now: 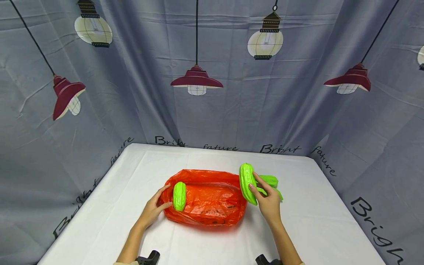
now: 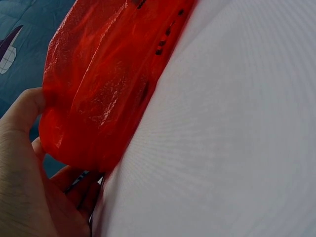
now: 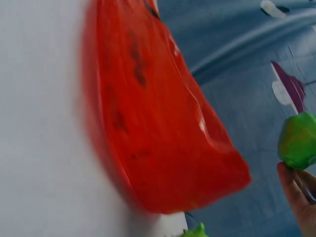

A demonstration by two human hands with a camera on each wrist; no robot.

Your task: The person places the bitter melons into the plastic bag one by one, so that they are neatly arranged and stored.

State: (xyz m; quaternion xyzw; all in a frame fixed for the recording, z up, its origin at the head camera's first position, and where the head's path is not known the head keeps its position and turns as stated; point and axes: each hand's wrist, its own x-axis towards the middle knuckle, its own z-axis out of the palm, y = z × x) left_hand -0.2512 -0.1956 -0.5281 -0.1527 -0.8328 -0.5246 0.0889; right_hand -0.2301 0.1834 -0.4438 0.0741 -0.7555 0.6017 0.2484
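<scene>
A red plastic bag [image 1: 215,218] lies with its mouth spread wide on the white table. My left hand [image 1: 155,208] grips its left edge; in the left wrist view the thumb is at the edge of the bag [image 2: 106,84] and the other fingers are below. One light green ridged bitter melon [image 1: 179,197] sits inside at the left end. My right hand [image 1: 269,206] holds another bitter melon [image 1: 247,182] between thumb and fingers, tilted over the bag's right rim. That held melon [image 3: 298,140] is raised beside the bag in the right wrist view.
Two more bitter melons [image 1: 271,180] lie on the white table [image 1: 318,228] to the right of the bag, partly hidden behind my right hand. A grey curtain [image 1: 218,117] with printed lamps and lettering surrounds the table's back and sides.
</scene>
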